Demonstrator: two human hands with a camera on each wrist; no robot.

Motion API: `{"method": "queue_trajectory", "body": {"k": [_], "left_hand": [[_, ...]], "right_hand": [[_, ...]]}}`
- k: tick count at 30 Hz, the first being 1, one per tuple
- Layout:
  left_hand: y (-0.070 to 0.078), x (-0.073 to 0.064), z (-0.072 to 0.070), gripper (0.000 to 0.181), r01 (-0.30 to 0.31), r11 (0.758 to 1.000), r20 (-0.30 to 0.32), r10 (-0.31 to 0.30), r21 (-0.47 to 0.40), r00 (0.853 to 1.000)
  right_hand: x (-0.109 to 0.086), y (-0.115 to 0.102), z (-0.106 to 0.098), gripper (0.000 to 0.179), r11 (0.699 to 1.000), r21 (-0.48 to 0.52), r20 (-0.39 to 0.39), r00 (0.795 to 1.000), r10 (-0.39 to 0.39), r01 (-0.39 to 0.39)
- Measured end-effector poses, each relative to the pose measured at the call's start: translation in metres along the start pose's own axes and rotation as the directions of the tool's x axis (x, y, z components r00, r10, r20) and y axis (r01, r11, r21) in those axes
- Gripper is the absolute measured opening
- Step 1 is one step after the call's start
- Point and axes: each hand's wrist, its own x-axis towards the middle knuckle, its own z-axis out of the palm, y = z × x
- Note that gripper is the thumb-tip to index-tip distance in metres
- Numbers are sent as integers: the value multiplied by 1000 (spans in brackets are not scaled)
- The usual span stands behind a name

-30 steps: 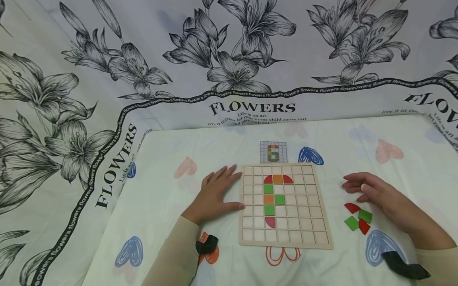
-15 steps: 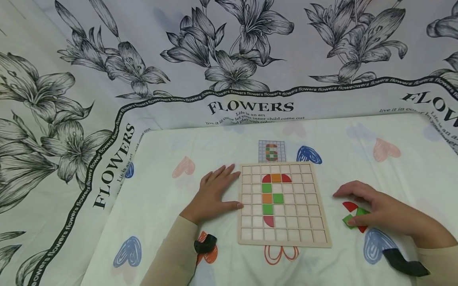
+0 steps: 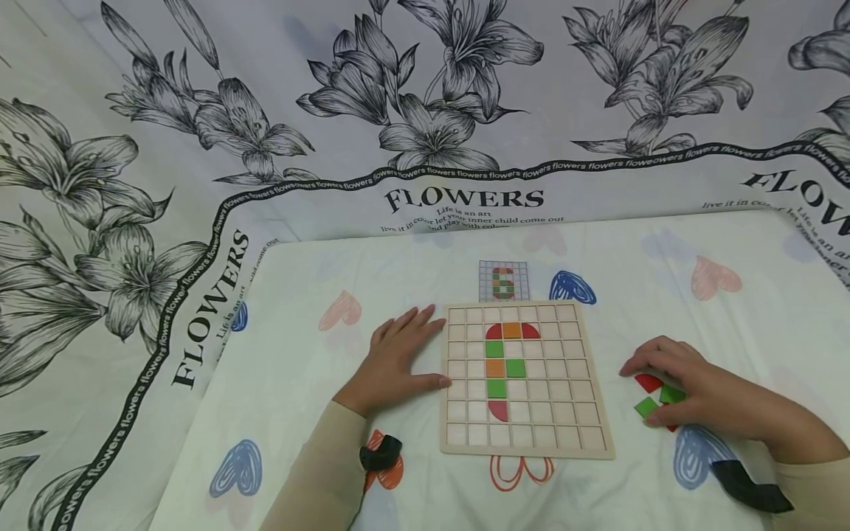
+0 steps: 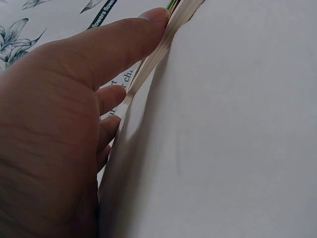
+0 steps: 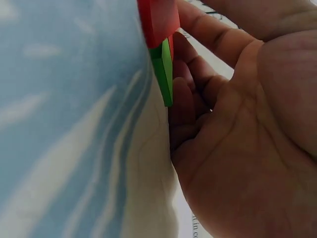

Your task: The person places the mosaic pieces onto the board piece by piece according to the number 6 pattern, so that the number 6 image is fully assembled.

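Note:
My left hand lies with fingers extended at the left edge of a wooden grid board; the left wrist view has its thumb against the board's side. Red, orange and green tiles sit in several of the board's cells. To the right of the board, my right hand arches over a small group of loose tiles, among them a red quarter-round and a green square. Its thumb reaches down to the near tiles, partly covering a red one. In the right wrist view, a red tile and a green tile stand before the bent fingers.
A small printed card with a coloured grid pattern lies just behind the board. A white cloth with heart prints covers the table, and a flower-printed cloth hangs behind.
My right hand has come down and towards me, from beyond the loose tiles to over them. Since half a second ago its thumb has shifted slightly. The left hand keeps its place.

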Motion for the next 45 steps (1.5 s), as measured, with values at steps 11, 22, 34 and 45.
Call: {"method": "queue_trajectory", "body": {"k": [11,22,34,45], "left_hand": [[0,0,0,95,-3,1000,-1,3,6,1000],[0,0,1,95,1,1000,-3,-1,-6,1000],[1,-1,-1,95,-10,1000,-17,10,-12,1000],[1,-1,0,96,13,1000,-1,-13,-2,1000]], "right_hand": [[6,4,7,42,998,2,-115,992,-60,61],[5,-1,4,31,987,103,-102,986,135,-125],[5,-2,1,22,970,197,-192,964,183,-145],[4,-2,0,18,954,248,-241,943,229,-169]]}}
